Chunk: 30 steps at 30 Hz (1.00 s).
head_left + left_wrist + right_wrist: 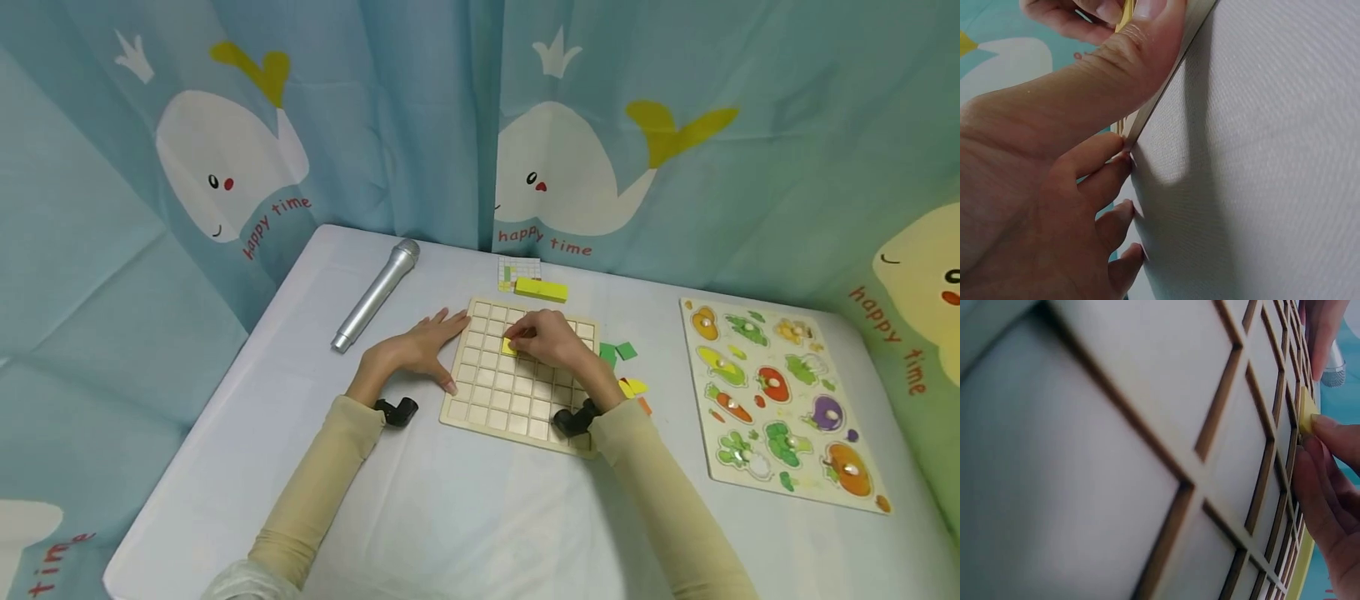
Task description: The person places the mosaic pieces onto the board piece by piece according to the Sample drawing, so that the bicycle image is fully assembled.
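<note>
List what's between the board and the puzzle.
Head view: loose green, yellow and orange pieces beside the board, near the right sleeve; then bare table up to the puzzle.

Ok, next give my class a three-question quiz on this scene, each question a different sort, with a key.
1. Which hand pinches the yellow tile?
2. True or false: the silver microphone lies apart from the wooden grid board.
3. Fill the gap: in the head view, the vegetable puzzle lies to the ____ of the wooden grid board.

Key:
1. The right hand.
2. True.
3. Right.
</note>
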Tool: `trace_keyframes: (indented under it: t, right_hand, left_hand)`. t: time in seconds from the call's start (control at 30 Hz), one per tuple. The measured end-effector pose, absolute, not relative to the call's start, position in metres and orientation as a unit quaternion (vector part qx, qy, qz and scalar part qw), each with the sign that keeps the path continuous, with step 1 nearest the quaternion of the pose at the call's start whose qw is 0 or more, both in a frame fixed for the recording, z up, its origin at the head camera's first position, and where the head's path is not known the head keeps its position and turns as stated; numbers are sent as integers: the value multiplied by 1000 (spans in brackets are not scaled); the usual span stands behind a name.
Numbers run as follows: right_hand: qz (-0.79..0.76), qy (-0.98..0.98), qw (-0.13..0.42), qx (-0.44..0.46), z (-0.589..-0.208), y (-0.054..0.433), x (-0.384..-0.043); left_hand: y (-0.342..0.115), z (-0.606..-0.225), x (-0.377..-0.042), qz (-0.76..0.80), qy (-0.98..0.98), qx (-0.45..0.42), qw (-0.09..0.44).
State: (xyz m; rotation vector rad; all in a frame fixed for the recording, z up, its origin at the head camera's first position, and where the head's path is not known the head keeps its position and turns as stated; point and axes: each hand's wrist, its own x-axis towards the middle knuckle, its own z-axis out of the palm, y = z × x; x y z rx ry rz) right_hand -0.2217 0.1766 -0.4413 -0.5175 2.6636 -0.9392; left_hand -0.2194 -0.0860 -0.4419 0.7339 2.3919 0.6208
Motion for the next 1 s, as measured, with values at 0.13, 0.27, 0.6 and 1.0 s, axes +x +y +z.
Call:
trace_keyframes:
  t: [0.13,0.27,0.6,1.0]
  right_hand:
    - [-327,919,139,-173,-441,174,-219]
    - [-335,917,134,-170,-439,176,-216]
    - [-362,910,114,-164,-435,195,-206]
    - [-352,921,96,-137,-433,232,-191]
  left_hand:
    - [-89,-443,-219,235,889,276,278]
    - [-90,-444,-220,235,889,281,276]
    - [-90,-445,-219,239,890,272,277]
    - [-87,-445,-220,241,890,277,270]
